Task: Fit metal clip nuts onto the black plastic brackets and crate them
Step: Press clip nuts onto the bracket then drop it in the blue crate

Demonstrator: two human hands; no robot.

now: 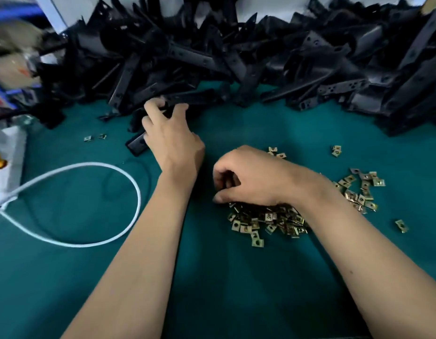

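Two bare hands are seen over a green table, well apart from each other. The left hand is stretched forward to the near edge of a large heap of black plastic brackets, which is piled along the far side of the table from left to right. Its fingers are curled around one black bracket lying at the foot of the heap, the near end of that bracket being visible just left of the hand. The right hand is held close to the body side, its fingers curled downward onto a loose pile of brass-coloured metal clip nuts; whether a nut is actually pinched between the fingertips cannot be told, since they are turned under the palm. More clip nuts are scattered to the right of the wrist, a few are seen beyond the hand, and two stray clip nuts are found left of the gripped bracket. A white cable is laid in a loop on the left part of the table. At the far left edge, blurred objects are seen that cannot be identified.
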